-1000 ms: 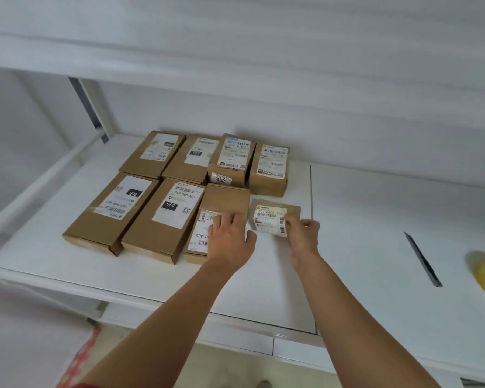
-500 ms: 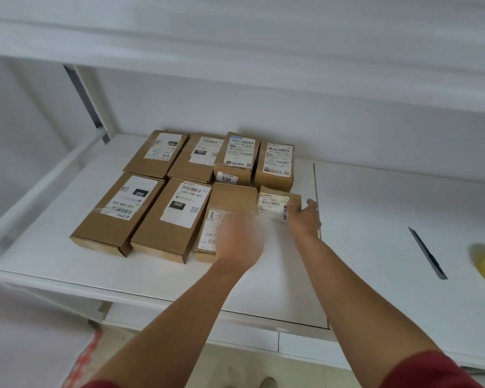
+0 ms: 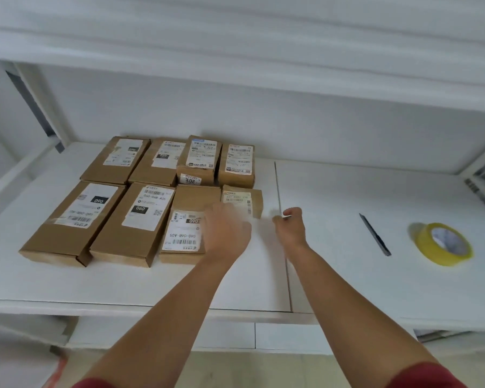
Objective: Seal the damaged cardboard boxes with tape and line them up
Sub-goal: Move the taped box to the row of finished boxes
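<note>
Several brown cardboard boxes with white labels lie in two rows on the white shelf (image 3: 179, 284). The small box (image 3: 242, 199) sits at the right end of the front row, beside a longer box (image 3: 189, 219). My left hand (image 3: 226, 232) is blurred, hovering over the front right corner of that longer box and holding nothing. My right hand (image 3: 290, 225) is just right of the small box, off it, fingers loosely curled and empty. A yellow tape roll (image 3: 443, 243) lies flat at the far right, with a dark blade (image 3: 374, 233) to its left.
An upper shelf (image 3: 235, 51) overhangs the work surface. A seam (image 3: 280, 225) between two shelf boards runs front to back just right of the boxes. A metal upright (image 3: 31, 107) stands at the back left. Bare white surface lies between my right hand and the blade.
Both hands pushed the small box back into the front row, then let it go. My right hand has drawn away to the right and my left hand is moving off the boxes.
</note>
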Motion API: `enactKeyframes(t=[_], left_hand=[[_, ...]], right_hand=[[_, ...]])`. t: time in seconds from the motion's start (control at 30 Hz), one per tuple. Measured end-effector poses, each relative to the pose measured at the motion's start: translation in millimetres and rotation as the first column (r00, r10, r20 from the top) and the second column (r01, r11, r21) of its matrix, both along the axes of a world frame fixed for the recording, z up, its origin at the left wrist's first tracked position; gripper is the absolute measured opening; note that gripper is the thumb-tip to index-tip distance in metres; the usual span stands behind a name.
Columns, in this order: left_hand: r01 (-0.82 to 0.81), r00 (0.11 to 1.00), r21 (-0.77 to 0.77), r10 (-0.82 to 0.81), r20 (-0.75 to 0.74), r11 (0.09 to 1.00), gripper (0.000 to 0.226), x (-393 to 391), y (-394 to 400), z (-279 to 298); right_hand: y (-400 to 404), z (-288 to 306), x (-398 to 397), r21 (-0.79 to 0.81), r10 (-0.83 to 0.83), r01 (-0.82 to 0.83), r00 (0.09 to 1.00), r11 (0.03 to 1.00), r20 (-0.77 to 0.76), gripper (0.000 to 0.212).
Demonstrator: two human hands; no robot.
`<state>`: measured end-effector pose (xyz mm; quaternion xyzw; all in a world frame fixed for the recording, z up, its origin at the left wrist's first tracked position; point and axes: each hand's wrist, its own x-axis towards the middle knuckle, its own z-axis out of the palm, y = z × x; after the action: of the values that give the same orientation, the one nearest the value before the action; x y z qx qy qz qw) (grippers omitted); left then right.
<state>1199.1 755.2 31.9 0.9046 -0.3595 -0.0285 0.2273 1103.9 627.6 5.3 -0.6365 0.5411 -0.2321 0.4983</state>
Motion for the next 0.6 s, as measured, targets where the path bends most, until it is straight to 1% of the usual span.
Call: enactKeyframes(t=[0.03,0.1,0.17,0.27,0.3,0.33,0.4,0.47,0.53,0.6], left_hand=[[0.011,1.000,-0.031,-0.011,-0.004,0.999,0.027,-9,-7,2],[0.052,0.998,-0.067,-0.054,-0.030,0.996,0.021,-28,-22,4],[0.096,0.993,-0.089,-0.101,-0.056,0.991,0.022,-50,-38,6],[0.110,0.986,-0.174,-0.129,-0.108,0.979,0.023,-88,-64,6],[0.117,0.984,-0.182,-0.138,-0.109,0.976,0.023,-101,-74,5],[0.128,0.983,-0.169,-0.148,-0.107,0.977,0.029,-116,-85,4],[0.132,0.977,-0.144,-0.154,-0.149,0.981,0.042,-151,-110,3],[0.098,0.950,-0.148,-0.137,-0.279,0.984,0.039,-188,-137,1],[0.090,0.919,-0.115,-0.126,-0.373,0.989,0.033,-227,-161,-2],[0.099,0.906,-0.063,-0.116,-0.407,0.993,0.031,-266,-181,-4]], right_hand=[[-4,3,-11,-0.033,0.000,-0.001,1.000,0.999,-0.018,0.011],[-16,10,-36,-0.107,0.007,-0.013,0.999,0.994,-0.054,0.018],[-28,18,-64,-0.131,0.019,-0.027,0.998,0.991,-0.063,0.026],[-51,26,-111,-0.131,0.035,-0.039,0.999,0.991,-0.034,0.031],[-60,29,-127,-0.145,0.064,-0.069,0.997,0.987,-0.037,0.032],[-69,31,-143,-0.174,0.111,-0.119,0.992,0.978,-0.056,0.031],[-91,34,-180,-0.259,0.210,-0.236,0.970,0.937,-0.124,0.023],[-116,34,-221,-0.357,0.255,-0.312,0.946,0.880,-0.199,0.019],[-143,34,-266,-0.492,0.217,-0.355,0.923,0.795,-0.317,0.019],[-168,31,-310,-0.628,0.084,-0.344,0.910,0.698,-0.406,0.016]])
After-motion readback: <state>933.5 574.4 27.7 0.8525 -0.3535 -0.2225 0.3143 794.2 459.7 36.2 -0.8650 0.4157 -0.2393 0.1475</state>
